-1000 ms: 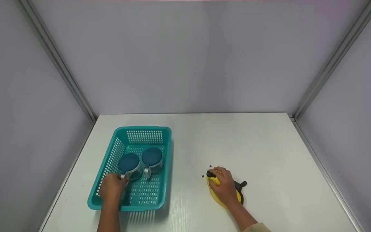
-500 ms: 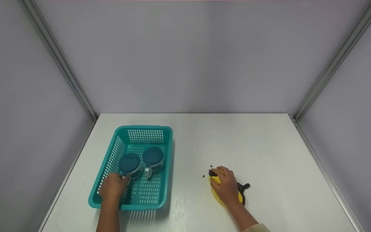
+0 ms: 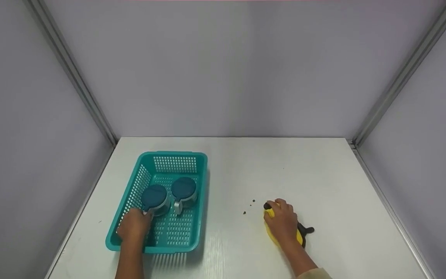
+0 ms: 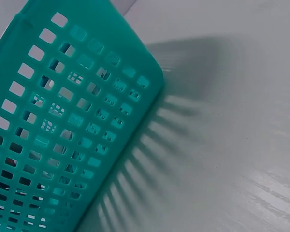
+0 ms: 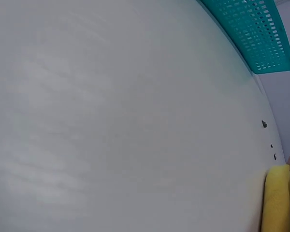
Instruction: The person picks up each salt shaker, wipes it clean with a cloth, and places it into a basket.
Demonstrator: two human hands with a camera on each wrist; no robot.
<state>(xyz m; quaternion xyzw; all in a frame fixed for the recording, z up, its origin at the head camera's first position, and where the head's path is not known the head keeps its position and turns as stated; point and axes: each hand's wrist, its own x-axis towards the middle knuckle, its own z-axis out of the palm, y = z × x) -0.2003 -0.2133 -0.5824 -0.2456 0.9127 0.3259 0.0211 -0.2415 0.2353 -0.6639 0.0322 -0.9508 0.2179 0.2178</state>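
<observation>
In the head view, my left hand (image 3: 134,225) reaches over the near left side of a teal basket (image 3: 200,228). Its fingers grip the handle of a clear jar with a dark blue lid (image 3: 154,195). Beside it stands a second jar with a blue lid (image 3: 184,187), its handle towards me. My right hand (image 3: 282,221) holds a yellow, soft cloth-like thing with black parts (image 3: 270,232) down on the white table. In the right wrist view the yellow cloth-like thing (image 5: 277,200) shows at the lower right edge; most of the hand is out of view there.
Several small dark crumbs (image 3: 244,212) lie on the white table (image 3: 238,166) between the basket and my right hand. Grey panels (image 3: 223,77) enclose the table at the back and both sides. The basket's slotted wall (image 4: 63,96) fills the left of the left wrist view.
My right hand has slid right with the yellow cloth-like thing, away from the crumbs. The left hand and the jar it holds have barely shifted.
</observation>
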